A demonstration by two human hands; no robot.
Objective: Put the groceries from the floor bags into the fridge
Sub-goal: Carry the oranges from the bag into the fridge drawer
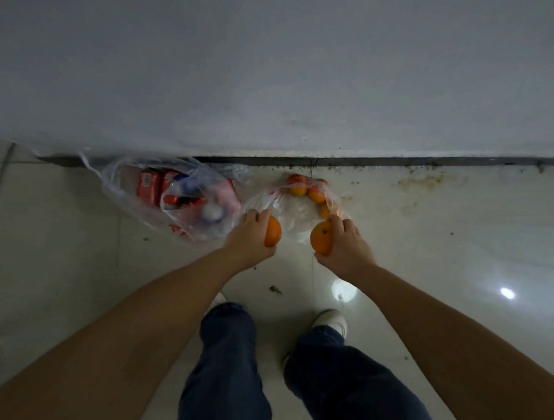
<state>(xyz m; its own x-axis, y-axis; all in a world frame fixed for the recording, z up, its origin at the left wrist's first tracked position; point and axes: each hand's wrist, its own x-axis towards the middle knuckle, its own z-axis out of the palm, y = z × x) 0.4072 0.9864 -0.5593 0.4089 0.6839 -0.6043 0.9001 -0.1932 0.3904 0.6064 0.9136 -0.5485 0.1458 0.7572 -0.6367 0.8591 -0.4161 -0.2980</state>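
Left hand (252,237): fingers curled round an orange (273,232), gripping it from the side; fruit shows at the hand's inner edge, held above the floor (427,235).

Right hand (347,244): fingers and thumb curled round a second orange (321,237), stem end up, likewise held above the floor. The two fruits sit near each other, apart, over the near edge of the fruit bag (296,210).

Fruit bag: clear plastic, lying open on the floor just beyond both hands. Holds several more oranges (314,194), grouped at its far and right side.

Second bag (174,199): clear plastic, just left of the fruit bag, touching or nearly so. Holds red cartons (149,186) and white-and-blue items too blurred to identify.

Floor: pale glossy tiles, stained and speckled near the far edge, two light reflections at right.

Wall or panel (275,67): grey, fills the upper view; both bags lie against its base.

Person: bare forearms, dark trousers (230,366), white shoes (331,320), standing behind the bags.
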